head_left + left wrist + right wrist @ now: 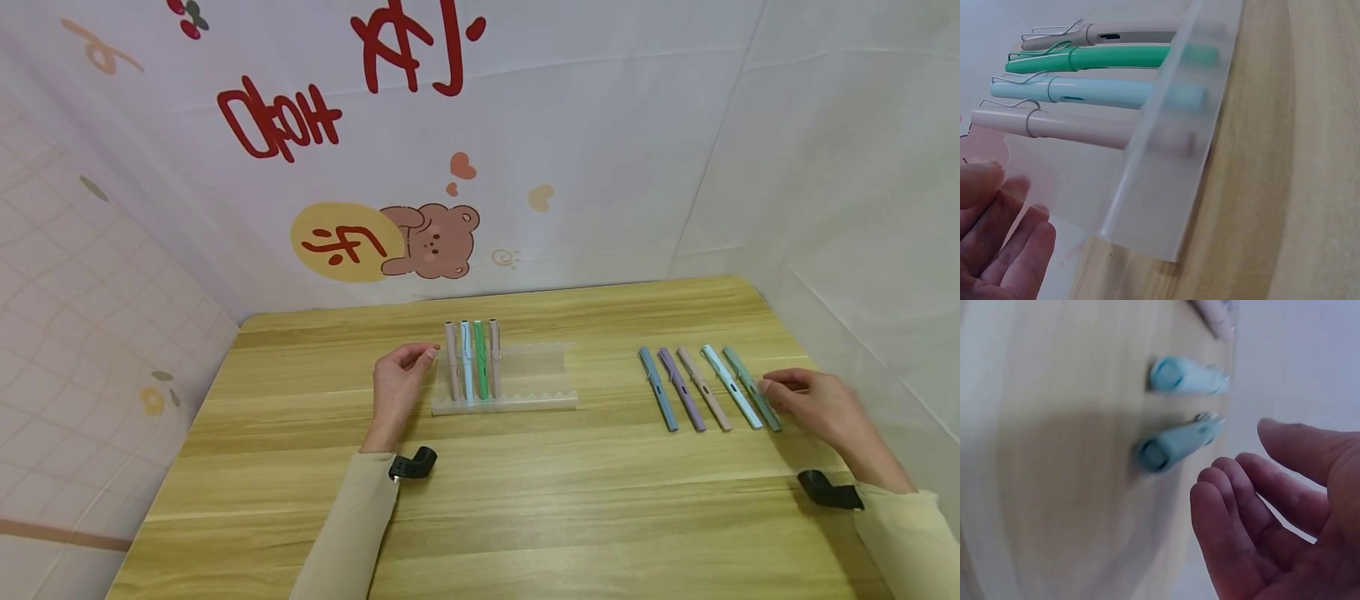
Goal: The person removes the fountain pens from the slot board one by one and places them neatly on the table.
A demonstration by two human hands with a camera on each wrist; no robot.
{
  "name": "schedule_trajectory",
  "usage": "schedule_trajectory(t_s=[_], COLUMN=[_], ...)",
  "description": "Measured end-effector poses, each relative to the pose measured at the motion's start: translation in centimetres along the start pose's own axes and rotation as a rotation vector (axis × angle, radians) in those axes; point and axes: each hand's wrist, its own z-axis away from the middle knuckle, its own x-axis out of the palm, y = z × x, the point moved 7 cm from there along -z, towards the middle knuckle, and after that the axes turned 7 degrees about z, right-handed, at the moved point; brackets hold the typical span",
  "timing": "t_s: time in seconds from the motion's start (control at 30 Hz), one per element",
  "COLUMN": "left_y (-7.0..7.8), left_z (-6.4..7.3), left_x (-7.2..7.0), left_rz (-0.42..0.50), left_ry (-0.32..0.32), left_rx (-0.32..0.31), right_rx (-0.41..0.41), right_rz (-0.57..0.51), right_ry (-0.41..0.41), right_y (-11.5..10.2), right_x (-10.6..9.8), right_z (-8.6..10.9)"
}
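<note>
Nearest me, two long cream fabric sleeves (341,533) reach over the wood-grained table (562,517). The left hand (400,383) pinches the left side of a clear plastic pen stand (540,402) towards the table's far edge. Its left part holds four capped pens: dusty pink (452,367), pale blue (467,371), bright green (481,362) and taupe (495,367). By the table's far right corner lie five more in a row: slate blue (657,389), purple (682,390), beige-pink (703,389), light blue (731,387) and grey-green (751,388). The right hand (813,404), fingers loosely bent and holding nothing, is just beside the grey-green one. I'd judge the step as reaching for that pen; the next move calls for thumb and fingers closing round its barrel while the left hand steadies the stand.
</note>
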Motion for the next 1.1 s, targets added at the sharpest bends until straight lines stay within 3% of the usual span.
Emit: schedule_trajectory(t_s=[0.3,0.43,0.73,1.1], left_y=[0.1,0.1,0.3,0.4], left_z=[0.1,0.2,0.2,0.2], left_x=[0.0,-0.1,-0.3,-0.4], left_rz=[-0.016,-0.023,-0.045,-0.067], left_ry=[-0.002,-0.01,-0.032,-0.05], left_rx=[-0.003,-0.004,0.008,-0.004], right_rx=[-0.029,-0.061,-0.119,-0.227], right_rz=[-0.037,-0.101,-0.287,-0.373], right_ry=[0.131,0.223,0.331,0.333], right_y=[-4.5,-6.7,-10.8,-15.6], right_x=[-1.1,-1.5,-1.2,0.9], right_z=[1.3,1.9,2.6,2.8])
